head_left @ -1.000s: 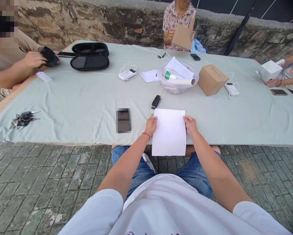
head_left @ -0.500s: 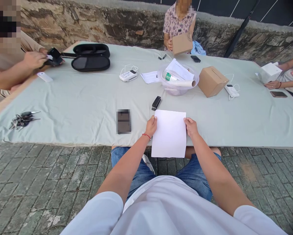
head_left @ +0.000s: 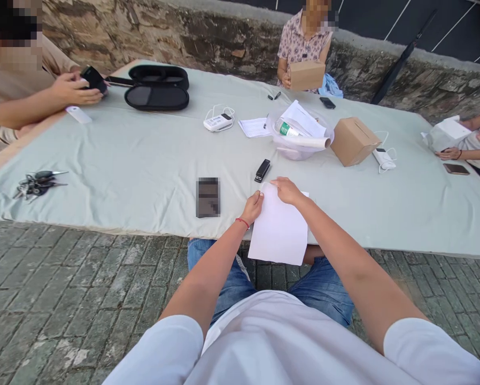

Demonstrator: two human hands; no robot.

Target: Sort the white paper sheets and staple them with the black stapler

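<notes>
A blank white sheet of paper point(head_left: 279, 235) lies over the front edge of the table, its lower part hanging past it. My left hand point(head_left: 253, 207) is closed on the sheet's upper left edge, thumb on top. Reaching across the top edge, my right hand point(head_left: 287, 191) has its thumb and forefinger at the paper near the upper left corner; its other fingers are curled and partly hidden. Just beyond the paper is a black stapler point(head_left: 263, 170), touched by neither hand. A dark, blurred-out rectangular item point(head_left: 208, 198) lies left of my left hand.
Keys point(head_left: 39, 184) lie at far left, near an open black case point(head_left: 157, 88). A plastic bowl point(head_left: 292, 152) with papers and a roll stands beyond the stapler, beside a cardboard box point(head_left: 354, 141). White corded devices point(head_left: 218, 123) lie about. Other people sit at the left, back and right.
My right hand has moved from the sheet's right edge leftward to its top edge near the left corner. The left hand keeps its hold. The view has shifted slightly.
</notes>
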